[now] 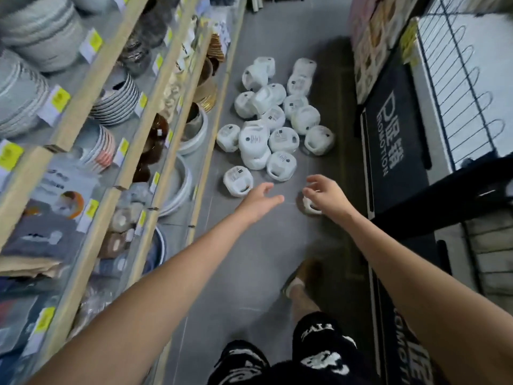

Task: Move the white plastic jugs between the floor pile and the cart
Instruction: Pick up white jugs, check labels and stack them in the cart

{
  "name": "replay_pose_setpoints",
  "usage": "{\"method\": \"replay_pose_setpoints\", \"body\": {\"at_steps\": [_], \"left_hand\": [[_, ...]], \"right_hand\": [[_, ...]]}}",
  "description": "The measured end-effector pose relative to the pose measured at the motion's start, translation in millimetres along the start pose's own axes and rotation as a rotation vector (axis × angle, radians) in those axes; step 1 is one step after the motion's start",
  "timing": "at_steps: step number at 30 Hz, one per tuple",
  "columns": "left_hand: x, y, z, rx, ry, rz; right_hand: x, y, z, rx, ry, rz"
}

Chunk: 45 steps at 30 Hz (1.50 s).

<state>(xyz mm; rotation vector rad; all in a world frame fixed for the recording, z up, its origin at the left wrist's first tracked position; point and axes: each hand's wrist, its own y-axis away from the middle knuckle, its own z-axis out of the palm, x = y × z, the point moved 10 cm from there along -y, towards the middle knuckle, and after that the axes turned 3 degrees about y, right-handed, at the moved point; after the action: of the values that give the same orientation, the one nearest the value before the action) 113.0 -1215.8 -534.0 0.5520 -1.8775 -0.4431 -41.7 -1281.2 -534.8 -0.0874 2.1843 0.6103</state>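
Several white plastic jugs point(273, 118) lie in a loose pile on the grey aisle floor ahead of me. The nearest lone jug point(238, 180) sits just left of my left hand point(258, 201), which reaches forward with straight fingers and holds nothing. My right hand point(327, 197) hovers with loosely curled fingers over a jug point(309, 205) that it mostly hides; whether it touches the jug is unclear. The cart point(455, 87), with a white deck and black wire side, stands at the right.
Wooden shelving point(116, 134) stacked with bowls and plates lines the left side of the aisle. A black promotion display point(394, 145) stands at the right beside the cart. My leg and slippered foot point(298, 279) are on the floor below my hands.
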Motion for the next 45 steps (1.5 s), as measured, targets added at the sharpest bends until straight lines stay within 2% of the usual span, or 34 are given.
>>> {"method": "replay_pose_setpoints", "body": {"at_steps": [5, 9, 19, 24, 30, 34, 36, 41, 42, 44, 45], "left_hand": [[48, -82, 35, -0.038, 0.036, -0.073], [57, -138, 58, -0.048, 0.128, -0.155], [3, -296, 114, -0.081, 0.23, -0.392], [-51, -385, 152, -0.096, 0.21, -0.501], [-170, -502, 225, -0.074, 0.388, -0.634], [-244, -565, 270, -0.046, 0.512, -0.719], [-277, -592, 294, -0.03, 0.58, -0.733], [-376, -639, 375, -0.005, 0.579, -0.757], [-357, -639, 357, 0.017, 0.566, -0.727], [-375, -639, 372, 0.007, 0.606, -0.735], [-402, -643, 398, -0.017, 0.7, -0.715]], "right_hand": [[28, -92, -65, -0.009, 0.014, 0.082], [43, -149, -92, -0.022, 0.011, 0.126], [133, -287, -55, -0.143, 0.055, 0.282], [218, -364, -11, -0.188, 0.112, 0.394], [346, -466, 52, -0.291, 0.263, 0.523], [412, -530, 83, -0.31, 0.307, 0.53], [446, -558, 101, -0.331, 0.325, 0.53], [519, -596, 140, -0.423, 0.303, 0.571], [530, -598, 143, -0.437, 0.283, 0.578], [548, -601, 147, -0.449, 0.236, 0.575], [555, -603, 148, -0.448, 0.226, 0.561]]}}
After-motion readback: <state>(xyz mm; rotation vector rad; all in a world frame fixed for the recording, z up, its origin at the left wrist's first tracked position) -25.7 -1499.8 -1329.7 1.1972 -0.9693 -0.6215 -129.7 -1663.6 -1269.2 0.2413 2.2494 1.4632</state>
